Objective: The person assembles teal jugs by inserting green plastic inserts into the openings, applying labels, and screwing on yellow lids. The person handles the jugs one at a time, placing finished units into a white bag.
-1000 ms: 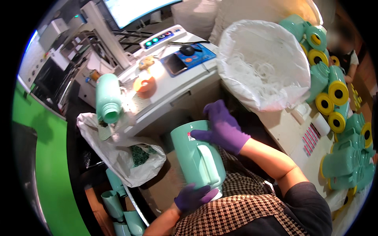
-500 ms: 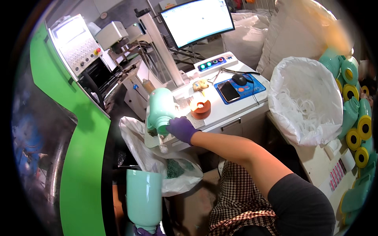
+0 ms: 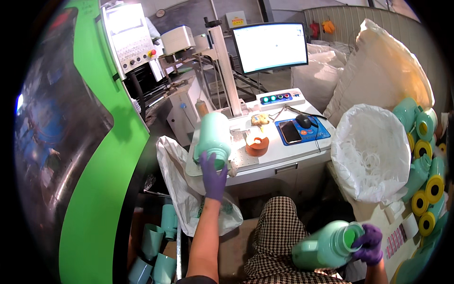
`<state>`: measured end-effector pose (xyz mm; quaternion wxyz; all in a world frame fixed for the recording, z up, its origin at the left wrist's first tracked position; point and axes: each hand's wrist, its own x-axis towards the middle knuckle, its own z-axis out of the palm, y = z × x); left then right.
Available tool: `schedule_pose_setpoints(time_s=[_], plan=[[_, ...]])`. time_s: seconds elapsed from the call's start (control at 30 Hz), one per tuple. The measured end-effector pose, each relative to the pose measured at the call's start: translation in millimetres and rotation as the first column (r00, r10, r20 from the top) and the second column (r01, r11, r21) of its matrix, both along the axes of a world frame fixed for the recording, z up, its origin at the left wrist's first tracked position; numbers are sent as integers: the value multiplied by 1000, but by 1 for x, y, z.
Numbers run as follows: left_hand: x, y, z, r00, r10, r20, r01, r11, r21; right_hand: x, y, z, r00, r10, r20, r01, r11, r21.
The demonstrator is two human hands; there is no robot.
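On the left of the white worktable, a mint-green plastic bottle [image 3: 215, 130] lies with its neck toward me. My left hand [image 3: 213, 176], in a purple glove, has its fingers around that neck. At the lower right, my right hand [image 3: 370, 244], also purple-gloved, grips a second mint-green bottle [image 3: 314, 251] by the rim of its wide mouth. This one tilts over my checked apron and shows a handle-like ridge on its side. An orange ring-shaped piece [image 3: 257, 144] stands on the table to the right of the first bottle.
A monitor [image 3: 270, 48], button box [image 3: 279, 98], phone [image 3: 290, 131] and mouse [image 3: 303, 121] occupy the worktable [image 3: 246, 165]. White-lined tub [image 3: 345, 175] with translucent rings stands right. More mint bottles [image 3: 417, 170] line the far right; others [image 3: 164, 267] lie lower left. Green machine [image 3: 101, 189] bounds the left.
My right hand has left the table and now holds a bottle at the lower right. My left hand has risen from the lower left to the bottle on the table. The view has shifted.
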<state>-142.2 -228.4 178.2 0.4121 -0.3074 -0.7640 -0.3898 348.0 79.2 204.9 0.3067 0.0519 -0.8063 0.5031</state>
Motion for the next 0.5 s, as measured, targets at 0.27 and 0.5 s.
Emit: schedule_pose_setpoints(time_s=[0.27, 0.5], plan=[[-34, 10, 0, 974, 225, -22, -224, 948, -226, 2, -12, 1, 992, -62, 112, 71, 994, -79], [-33, -5, 1, 976, 193, 100, -166, 959, -228, -17, -19, 17, 978, 10, 209, -9, 1000, -7]])
